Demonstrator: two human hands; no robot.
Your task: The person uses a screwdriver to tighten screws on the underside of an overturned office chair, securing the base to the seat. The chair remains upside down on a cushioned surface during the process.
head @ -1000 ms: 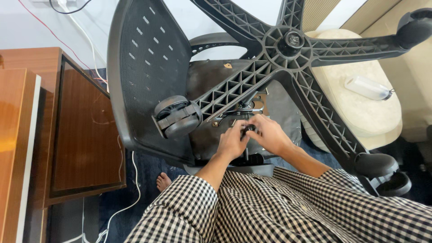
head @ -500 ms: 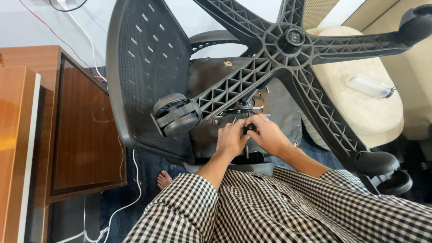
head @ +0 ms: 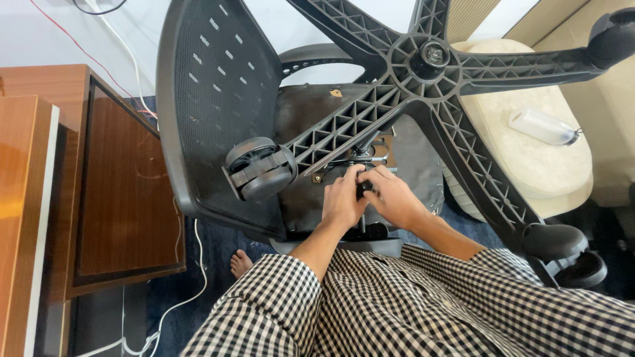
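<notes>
A black office chair lies tipped over in front of me, its five-arm star base (head: 423, 63) facing the camera. One caster wheel (head: 259, 168) points toward me at the left. Both hands meet at the metal mechanism plate (head: 380, 151) under the seat. My left hand (head: 342, 201) and my right hand (head: 390, 197) are closed together around a small black knob or handle (head: 363, 190). The mesh backrest (head: 211, 99) stands at the left.
A brown wooden cabinet (head: 86, 185) stands at the left. White cables (head: 198, 277) trail over the dark blue floor by my bare foot (head: 241, 263). A cream cushioned seat (head: 529, 158) with a clear plastic bottle (head: 544, 127) sits at the right, behind the base arms.
Both hands have stayed on the same spot under the seat, with only small finger shifts. The view has moved slightly.
</notes>
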